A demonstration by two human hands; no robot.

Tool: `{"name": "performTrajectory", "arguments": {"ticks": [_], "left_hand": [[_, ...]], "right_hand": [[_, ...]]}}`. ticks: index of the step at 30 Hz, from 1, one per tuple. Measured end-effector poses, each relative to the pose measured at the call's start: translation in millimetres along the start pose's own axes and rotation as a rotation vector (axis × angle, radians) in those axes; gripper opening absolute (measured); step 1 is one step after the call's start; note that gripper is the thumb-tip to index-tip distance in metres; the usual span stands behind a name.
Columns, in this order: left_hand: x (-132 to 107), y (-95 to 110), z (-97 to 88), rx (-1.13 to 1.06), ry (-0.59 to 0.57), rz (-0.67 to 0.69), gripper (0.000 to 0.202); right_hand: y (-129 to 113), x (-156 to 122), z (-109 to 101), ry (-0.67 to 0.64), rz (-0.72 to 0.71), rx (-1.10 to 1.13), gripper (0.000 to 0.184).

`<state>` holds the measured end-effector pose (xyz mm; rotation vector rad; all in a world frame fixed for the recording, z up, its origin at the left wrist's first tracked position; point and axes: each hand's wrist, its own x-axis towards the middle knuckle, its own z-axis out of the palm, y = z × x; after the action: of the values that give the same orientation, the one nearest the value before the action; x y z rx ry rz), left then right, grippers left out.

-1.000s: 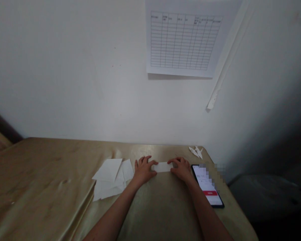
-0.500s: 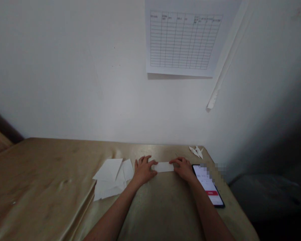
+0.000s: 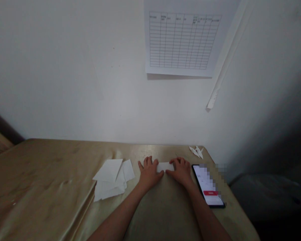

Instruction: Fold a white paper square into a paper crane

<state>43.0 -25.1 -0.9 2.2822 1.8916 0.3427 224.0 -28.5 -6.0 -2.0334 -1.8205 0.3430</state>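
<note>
A narrow folded strip of white paper point(image 3: 165, 166) lies flat on the tan table point(image 3: 52, 174) near its far edge. My left hand point(image 3: 148, 174) rests on the strip's left end with fingers stretched out flat. My right hand point(image 3: 181, 170) presses on the right end, fingers flat and slightly curled, its thumb reaching toward the left thumb along the strip's near edge. Only the middle of the strip shows between the hands.
A loose pile of white paper sheets point(image 3: 112, 177) lies left of my hands. A phone point(image 3: 208, 189) with a lit screen lies to the right, near the table's right edge. Small folded paper shapes point(image 3: 196, 151) sit at the far right corner. A printed grid chart point(image 3: 182, 40) hangs on the wall.
Both hands have slid inward along the strip, so less of the paper shows between them. The thumbs have come close together at its near edge.
</note>
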Motion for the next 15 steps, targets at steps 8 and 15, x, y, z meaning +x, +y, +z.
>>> {"name": "performTrajectory", "arguments": {"ticks": [8, 15], "left_hand": [[0.3, 8.0, 3.9, 0.023, 0.015, -0.045, 0.067], [2.5, 10.5, 5.0, 0.003, 0.022, -0.060, 0.065]], "right_hand": [[-5.2, 0.0, 3.4, 0.018, 0.041, -0.021, 0.052], [-6.4, 2.2, 4.8, 0.003, 0.071, -0.014, 0.049]]}}
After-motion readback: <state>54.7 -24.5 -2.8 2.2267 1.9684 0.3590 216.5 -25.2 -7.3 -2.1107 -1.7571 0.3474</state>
